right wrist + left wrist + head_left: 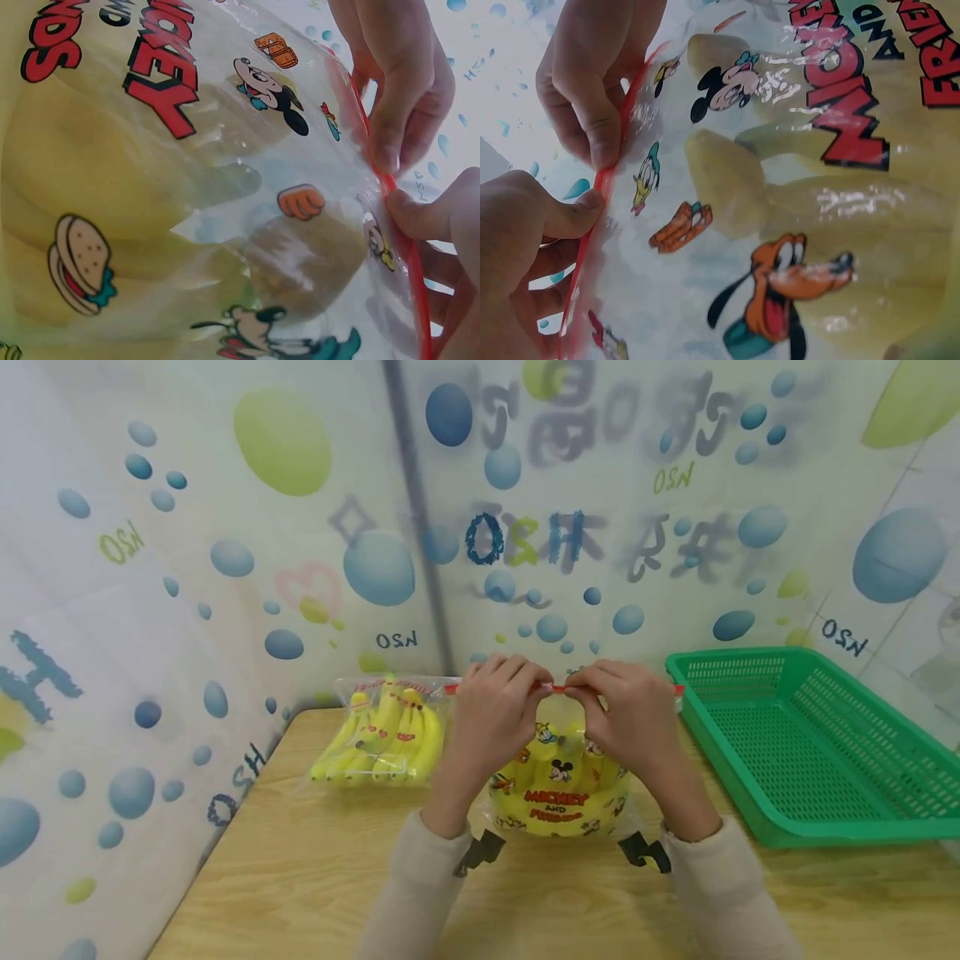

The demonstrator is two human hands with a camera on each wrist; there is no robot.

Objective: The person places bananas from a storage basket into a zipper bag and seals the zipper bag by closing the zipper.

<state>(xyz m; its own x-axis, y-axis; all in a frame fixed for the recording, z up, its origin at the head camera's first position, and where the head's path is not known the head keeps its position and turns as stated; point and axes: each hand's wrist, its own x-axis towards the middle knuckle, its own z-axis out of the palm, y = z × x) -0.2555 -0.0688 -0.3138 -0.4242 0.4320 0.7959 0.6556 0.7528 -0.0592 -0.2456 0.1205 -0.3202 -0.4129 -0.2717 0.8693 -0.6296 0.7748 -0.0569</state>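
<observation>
A clear zip bag [558,814] printed with cartoon figures stands on the table, yellow bananas [97,180] inside it. Along its top edge runs a red zip strip [592,214]. My left hand [497,718] pinches that strip between thumb and fingers near its middle. Close beside it, my right hand [628,714] pinches the same strip, the two thumbs almost meeting. Both wrist views show the thumbs pressed on the red strip. To the left, a second clear bag [378,735] with red heart prints lies on the table, also holding bananas.
A green plastic basket [787,827] with perforated walls stands on the right of the wooden table [300,868]. Behind the table hangs a pale curtain [315,527] with blue and green bubble prints. Black straps [480,852] show at the wrists.
</observation>
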